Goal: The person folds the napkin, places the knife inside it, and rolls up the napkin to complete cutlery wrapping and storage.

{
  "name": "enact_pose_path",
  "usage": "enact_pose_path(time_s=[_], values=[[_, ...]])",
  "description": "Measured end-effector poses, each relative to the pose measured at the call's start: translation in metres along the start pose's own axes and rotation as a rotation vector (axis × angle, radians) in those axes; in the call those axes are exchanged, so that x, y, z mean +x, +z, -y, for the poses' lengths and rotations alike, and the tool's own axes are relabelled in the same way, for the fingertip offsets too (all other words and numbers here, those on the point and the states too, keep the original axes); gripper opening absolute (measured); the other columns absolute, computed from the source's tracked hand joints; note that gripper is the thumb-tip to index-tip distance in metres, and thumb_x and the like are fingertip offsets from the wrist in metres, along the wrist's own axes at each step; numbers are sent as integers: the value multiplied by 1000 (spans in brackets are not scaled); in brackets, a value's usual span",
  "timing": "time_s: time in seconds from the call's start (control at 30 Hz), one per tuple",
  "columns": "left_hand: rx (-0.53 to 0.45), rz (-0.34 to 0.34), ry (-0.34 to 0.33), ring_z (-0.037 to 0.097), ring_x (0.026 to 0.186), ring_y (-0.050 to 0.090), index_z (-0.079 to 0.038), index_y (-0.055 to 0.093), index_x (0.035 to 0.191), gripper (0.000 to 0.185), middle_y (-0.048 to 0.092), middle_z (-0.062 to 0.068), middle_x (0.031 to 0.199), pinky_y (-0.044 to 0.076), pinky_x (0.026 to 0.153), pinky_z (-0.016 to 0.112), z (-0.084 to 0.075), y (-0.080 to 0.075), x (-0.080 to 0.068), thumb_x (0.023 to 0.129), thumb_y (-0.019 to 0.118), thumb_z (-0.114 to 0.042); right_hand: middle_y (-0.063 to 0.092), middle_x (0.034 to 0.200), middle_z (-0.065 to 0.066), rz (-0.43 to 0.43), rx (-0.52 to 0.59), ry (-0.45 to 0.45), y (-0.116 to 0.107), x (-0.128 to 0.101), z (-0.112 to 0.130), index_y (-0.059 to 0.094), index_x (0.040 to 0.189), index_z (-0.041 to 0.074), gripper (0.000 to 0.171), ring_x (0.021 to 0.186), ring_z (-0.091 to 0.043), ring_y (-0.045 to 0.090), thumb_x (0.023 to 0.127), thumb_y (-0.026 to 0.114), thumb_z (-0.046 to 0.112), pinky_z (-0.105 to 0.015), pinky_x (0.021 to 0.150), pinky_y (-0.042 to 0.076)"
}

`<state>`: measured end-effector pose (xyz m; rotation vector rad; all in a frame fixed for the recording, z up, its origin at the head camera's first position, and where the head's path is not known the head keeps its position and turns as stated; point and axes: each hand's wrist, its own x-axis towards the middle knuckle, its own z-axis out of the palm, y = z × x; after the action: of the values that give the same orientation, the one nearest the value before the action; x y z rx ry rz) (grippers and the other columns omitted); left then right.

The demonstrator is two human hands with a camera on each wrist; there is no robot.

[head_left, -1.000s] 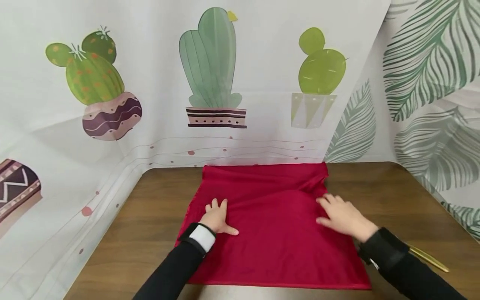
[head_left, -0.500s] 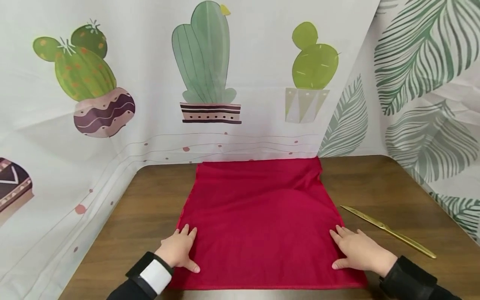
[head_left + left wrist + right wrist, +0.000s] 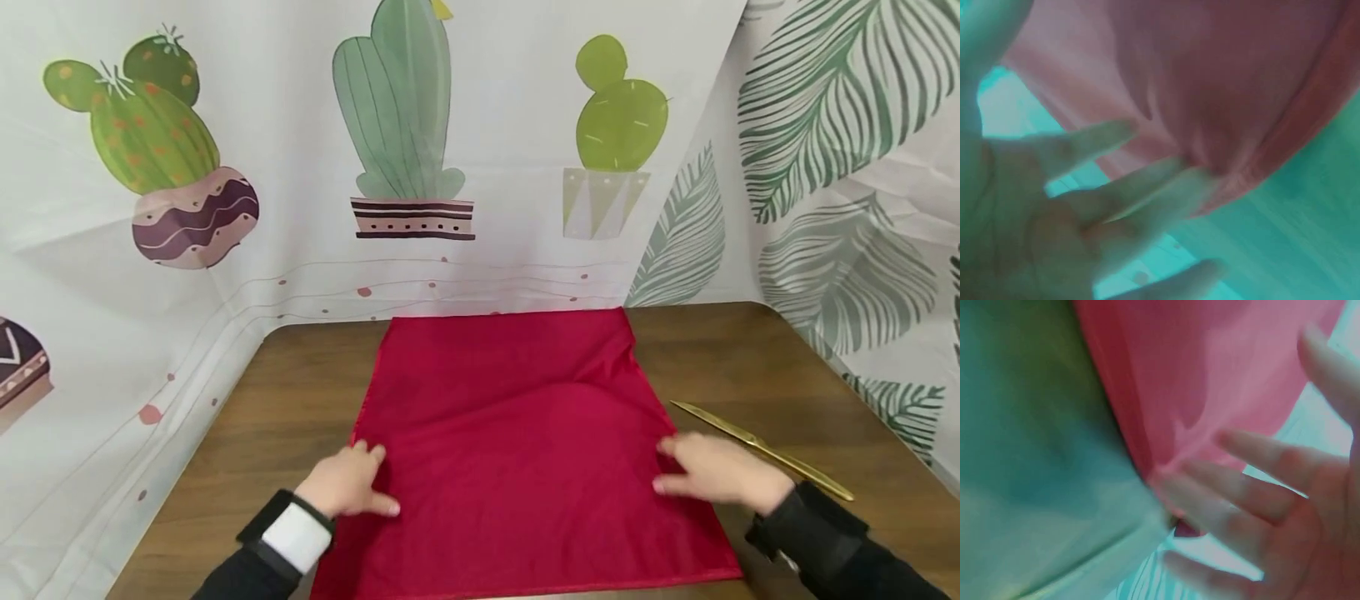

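Observation:
A crimson cloth (image 3: 510, 450) lies spread over the brown table, with soft creases near its far right part. My left hand (image 3: 345, 482) is at the cloth's left edge, fingers apart and thumb pointing inward over the fabric. At the opposite edge is my right hand (image 3: 720, 472), its fingers and thumb reaching over the cloth. Both wrist views show loosely extended fingers (image 3: 1147, 194) close over the red fabric, with nothing gripped. A gold knife (image 3: 761, 450) lies diagonally on the wood, just beyond the right hand.
The wooden table (image 3: 300, 375) has rounded far corners. Behind it hangs a white curtain (image 3: 517, 108) printed with potted cacti, and a leaf-patterned one (image 3: 840, 167) continues on the right. The cloth's far edge meets the table's back edge.
Both hands moved outward from the cloth's upper middle to its side edges and nearer to me. The far fold flattened, and the near left corner slid toward me. The knife came fully into sight.

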<state>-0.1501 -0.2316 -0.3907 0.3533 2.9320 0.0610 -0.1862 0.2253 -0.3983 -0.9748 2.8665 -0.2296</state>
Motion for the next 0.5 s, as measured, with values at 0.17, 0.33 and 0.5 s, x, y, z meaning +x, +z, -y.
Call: enact_pose_path(time_s=[0.17, 0.33, 0.5], values=[[-33, -32, -40, 40, 110, 42, 6, 44, 121, 88, 41, 26, 122, 38, 74, 59, 23, -8, 40, 58, 77, -45, 52, 111, -25, -105, -46, -24, -8, 57, -24, 52, 111, -11, 56, 105, -38, 48, 75, 68, 28, -51, 85, 37], [-56, 109, -32, 40, 120, 32, 9, 38, 126, 95, 33, 29, 130, 34, 82, 60, 32, -5, 57, 57, 80, -41, 37, 128, -29, 53, 30, 51, 1, 95, -40, 37, 125, -13, 79, 121, -41, 30, 73, 68, 39, -61, 92, 20], [-74, 134, -19, 43, 122, 26, 8, 37, 128, 98, 30, 30, 132, 32, 86, 59, 26, -2, 58, 55, 81, -40, 27, 132, -34, 177, 58, 170, 3, 93, -48, 31, 126, -17, 96, 124, -41, 23, 67, 70, 48, -64, 91, 15]])
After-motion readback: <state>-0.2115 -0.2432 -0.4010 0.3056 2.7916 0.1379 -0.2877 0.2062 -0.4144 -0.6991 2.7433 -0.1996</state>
